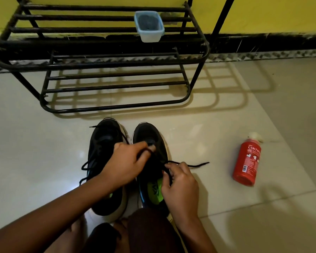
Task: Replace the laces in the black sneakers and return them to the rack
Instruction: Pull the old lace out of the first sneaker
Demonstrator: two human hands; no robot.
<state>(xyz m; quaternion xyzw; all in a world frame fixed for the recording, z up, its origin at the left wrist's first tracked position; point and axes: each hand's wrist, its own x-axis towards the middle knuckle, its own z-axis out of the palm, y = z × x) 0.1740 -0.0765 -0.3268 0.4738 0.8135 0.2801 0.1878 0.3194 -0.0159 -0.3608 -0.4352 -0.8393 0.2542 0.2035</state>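
A black, white-soled right-hand sneaker [150,132] stands on the pale tiled floor [35,143] touching the left-hand sneaker [102,143], both just before the black metal tube rack [108,86]. The left hand [125,164] pinches the thin black lace [199,164] over the right-hand sneaker's tongue. The right hand [181,183] grips it nearer the heel, and its end trails onto the floor. A red plastic bottle [246,161] lies well apart.
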